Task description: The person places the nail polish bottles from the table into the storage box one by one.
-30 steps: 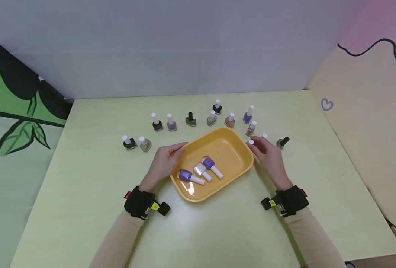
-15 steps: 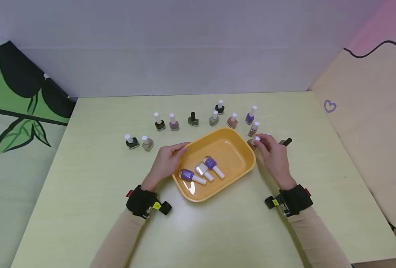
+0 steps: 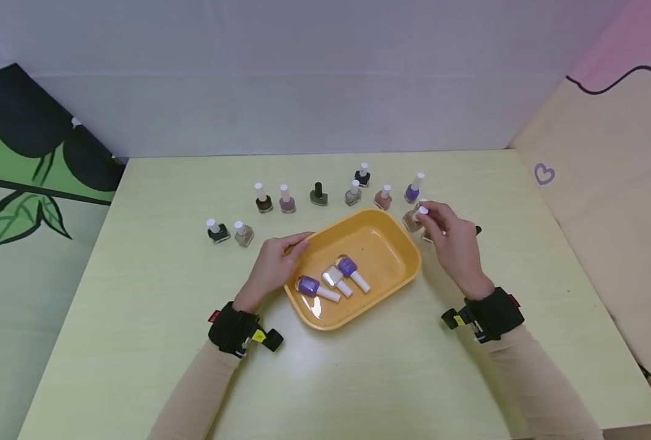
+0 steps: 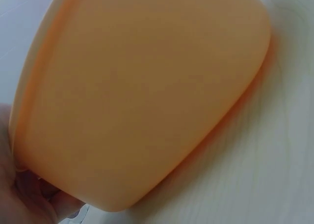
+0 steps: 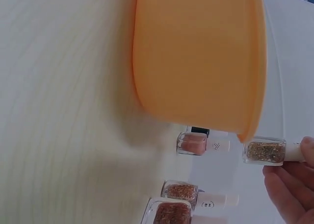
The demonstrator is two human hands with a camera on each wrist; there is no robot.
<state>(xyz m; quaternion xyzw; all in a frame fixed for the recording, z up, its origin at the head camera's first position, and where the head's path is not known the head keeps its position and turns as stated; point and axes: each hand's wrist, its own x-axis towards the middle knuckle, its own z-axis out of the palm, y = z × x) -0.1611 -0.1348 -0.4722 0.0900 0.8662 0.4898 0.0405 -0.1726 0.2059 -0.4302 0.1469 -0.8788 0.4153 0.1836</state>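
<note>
Just off the right end of the yellow tray [image 3: 386, 250], the gold-glitter bottle [image 5: 265, 151] is now up off the desk [image 3: 325, 391]. Right grip [image 3: 457, 247] is clamped on its white cap, bottle roughly upright, maybe leaning a bit. Wrist view puts it right by the tray rim; can't tell if they touch.

Meaning, my read: mid-carry, neither standing on the desk nor in the tray. Tray count is three: two purple bottles [image 3: 308, 286] [image 3: 347, 265] and a silver bottle [image 3: 332, 276], all lying down.

Diff vs half a second ago: held bottle was lower, tucked beside the tray rim; now higher and further toward the wall. Reddish-glitter bottle [image 5: 180, 191] was in plain head view, now mostly behind the held one. Another bottle [image 3: 426, 236] has come into sight under the right grip.

No real change: left grip [image 3: 270, 266] is clamped on the tray's left rim, thumb inside. Tray contents same, rest of the standing bottles same.
</note>
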